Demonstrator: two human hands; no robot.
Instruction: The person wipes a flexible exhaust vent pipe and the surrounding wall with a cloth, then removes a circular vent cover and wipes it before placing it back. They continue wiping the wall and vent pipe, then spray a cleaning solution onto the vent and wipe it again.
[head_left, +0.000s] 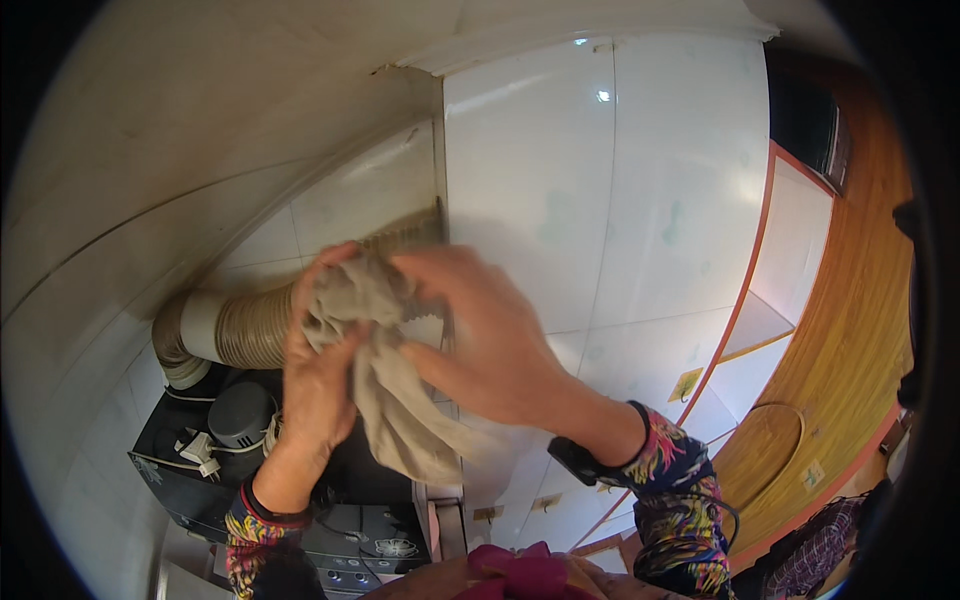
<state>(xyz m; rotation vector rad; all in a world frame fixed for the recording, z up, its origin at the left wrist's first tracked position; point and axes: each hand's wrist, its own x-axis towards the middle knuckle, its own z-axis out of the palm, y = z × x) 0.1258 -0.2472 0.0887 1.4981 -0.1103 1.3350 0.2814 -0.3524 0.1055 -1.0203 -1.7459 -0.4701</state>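
In the middle of the head view my left hand (319, 367) grips a bunched beige cloth (409, 420), whose loose end hangs down below the hands. My right hand (487, 337) is blurred, at the right side of the bunched part, with its fingers and thumb apart; whether it holds any of the cloth I cannot tell. Behind the hands runs a ribbed, brownish flexible duct (255, 326), partly hidden by them and the cloth.
Below the duct is a black appliance (176, 499) bearing a grey round part (242, 415), a white plug adapter (197, 448) and cables. White tiled wall (525, 187) rises beside the hands. Open shelves (754, 330) and a wood-grain panel (840, 300) stand at right.
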